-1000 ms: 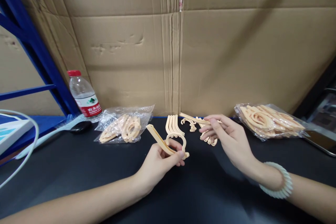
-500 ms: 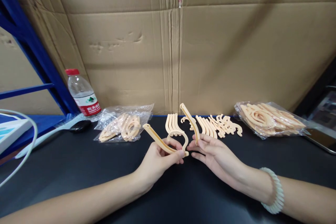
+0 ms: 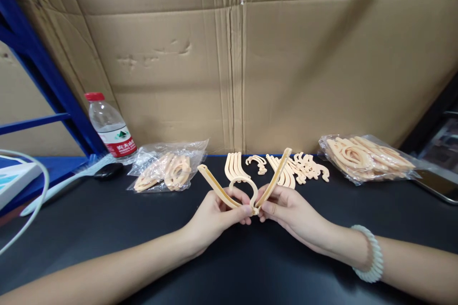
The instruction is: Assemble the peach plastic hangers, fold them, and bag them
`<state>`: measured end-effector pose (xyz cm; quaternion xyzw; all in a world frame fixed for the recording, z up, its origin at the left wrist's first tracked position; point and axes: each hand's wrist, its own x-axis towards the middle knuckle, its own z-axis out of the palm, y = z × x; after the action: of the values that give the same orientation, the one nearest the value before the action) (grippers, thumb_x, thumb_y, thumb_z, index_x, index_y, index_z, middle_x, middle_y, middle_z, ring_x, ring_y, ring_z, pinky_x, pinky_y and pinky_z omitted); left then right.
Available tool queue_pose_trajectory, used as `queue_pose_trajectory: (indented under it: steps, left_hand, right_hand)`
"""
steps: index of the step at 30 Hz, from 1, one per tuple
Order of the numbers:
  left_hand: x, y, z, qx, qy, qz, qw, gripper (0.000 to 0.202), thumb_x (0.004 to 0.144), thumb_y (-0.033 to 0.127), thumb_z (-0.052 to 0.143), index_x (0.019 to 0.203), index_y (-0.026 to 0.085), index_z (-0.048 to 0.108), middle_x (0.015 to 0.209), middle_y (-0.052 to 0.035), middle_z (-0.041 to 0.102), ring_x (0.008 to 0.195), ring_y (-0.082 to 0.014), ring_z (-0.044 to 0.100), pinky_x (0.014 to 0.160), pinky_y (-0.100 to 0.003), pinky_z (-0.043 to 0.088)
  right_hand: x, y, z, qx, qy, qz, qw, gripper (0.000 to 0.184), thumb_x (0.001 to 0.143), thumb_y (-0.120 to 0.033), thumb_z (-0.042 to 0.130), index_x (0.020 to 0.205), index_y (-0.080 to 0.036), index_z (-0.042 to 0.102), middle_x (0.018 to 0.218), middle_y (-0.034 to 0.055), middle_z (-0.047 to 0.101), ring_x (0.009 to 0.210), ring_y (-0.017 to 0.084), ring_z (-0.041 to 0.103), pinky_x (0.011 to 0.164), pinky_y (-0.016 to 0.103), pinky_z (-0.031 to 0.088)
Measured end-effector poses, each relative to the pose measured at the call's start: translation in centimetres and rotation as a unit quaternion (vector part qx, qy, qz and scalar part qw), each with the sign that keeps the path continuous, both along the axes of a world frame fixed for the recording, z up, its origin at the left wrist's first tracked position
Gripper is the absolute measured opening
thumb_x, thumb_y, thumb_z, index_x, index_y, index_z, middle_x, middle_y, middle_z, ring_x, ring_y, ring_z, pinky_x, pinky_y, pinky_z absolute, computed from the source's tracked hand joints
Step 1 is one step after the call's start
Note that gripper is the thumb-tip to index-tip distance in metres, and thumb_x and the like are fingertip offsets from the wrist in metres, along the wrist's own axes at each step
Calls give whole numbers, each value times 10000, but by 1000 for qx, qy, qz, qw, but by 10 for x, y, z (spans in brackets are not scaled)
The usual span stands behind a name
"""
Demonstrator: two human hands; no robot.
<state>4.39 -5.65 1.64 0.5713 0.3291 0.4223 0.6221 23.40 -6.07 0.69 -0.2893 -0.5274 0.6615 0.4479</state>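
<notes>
Tabletop [image 3: 243, 271] in black, cardboard [image 3: 171, 66] upright behind it, frames a person's close handwork as I look on. The left hand [image 3: 214, 214], fingers closed, grips a curved cream-coloured arm piece [image 3: 217, 190] together with a round hook [image 3: 255, 193], whose loop opens above the fingertips. The right hand [image 3: 289, 209], a pale coiled band [image 3: 374, 253] around its wrist, pinches a matching strip [image 3: 275, 179] near its lower end. The two lengths lean outward in a V above the table, their lower ends close together at the foot of the hook; whether they are locked together, I cannot tell. Just beyond the hands lie a row of curved strips [image 3: 234, 167], a few small hooks [image 3: 258, 162], a second row of strips [image 3: 288, 180] partly hidden by the raised piece, and a loose heap of hooks [image 3: 309, 169]. A clear bag of parts [image 3: 168, 171] rests at left, near a red-capped water bottle [image 3: 119, 140] beside a blue metal frame [image 3: 77, 128]. At right, a fuller bag [image 3: 368, 157] sits next to a dark-screened phone [image 3: 438, 186]. A white cable [image 3: 39, 209] loops in at the far left.
</notes>
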Motion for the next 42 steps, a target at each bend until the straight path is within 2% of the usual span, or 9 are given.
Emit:
queue_pose_trajectory:
  steps: [8,14,19,24,32,37,42]
  left_hand:
    - [0,-2,5,-6,5,-18,1000,180,715,234,795,739,126,653,665,3,654,590,-89,592,604,-198,487]
    - [0,-2,2,1,5,-23,1000,185,730,248,786,757,130,647,673,2,656,614,-101,604,624,-210,490]
    - [0,-2,2,-8,-22,-3,1000,173,762,257,767,787,135,646,694,5,650,654,-103,608,659,-212,493]
    - [2,-3,4,18,-41,-25,999,146,730,213,787,746,129,668,778,5,624,652,-102,612,645,-219,499]
    - [1,-3,5,24,-2,-49,999,127,729,232,783,740,135,702,744,-15,628,664,-135,615,644,-250,495]
    - [2,-5,8,42,16,-48,998,141,721,259,788,719,138,715,717,-21,626,650,-149,621,622,-259,502]
    - [1,-6,8,51,13,-28,998,128,716,245,790,724,142,714,737,-16,627,639,-143,626,627,-260,512]
  right_hand:
    - [0,-1,2,34,-4,11,999,273,761,-395,764,857,-178,628,810,-3,606,719,130,590,718,306,497]
    - [-3,-4,3,53,-34,36,997,267,756,-380,761,819,-162,622,773,27,655,722,153,620,688,313,516]
    - [-7,-8,2,54,-13,-10,998,281,744,-377,772,823,-176,592,748,15,654,697,152,626,668,313,527]
    - [-2,-6,1,52,-14,-50,997,283,766,-390,756,855,-183,585,745,-3,627,680,137,612,692,308,522]
    - [1,-8,1,93,-8,20,995,217,870,-381,647,941,-183,596,843,23,653,776,154,656,748,331,548]
    - [-1,-11,3,97,-18,28,995,199,868,-371,645,905,-182,596,799,17,652,783,169,663,738,339,557]
    - [-1,-12,3,104,-22,8,994,164,862,-333,653,876,-175,609,788,26,671,755,164,666,709,323,563]
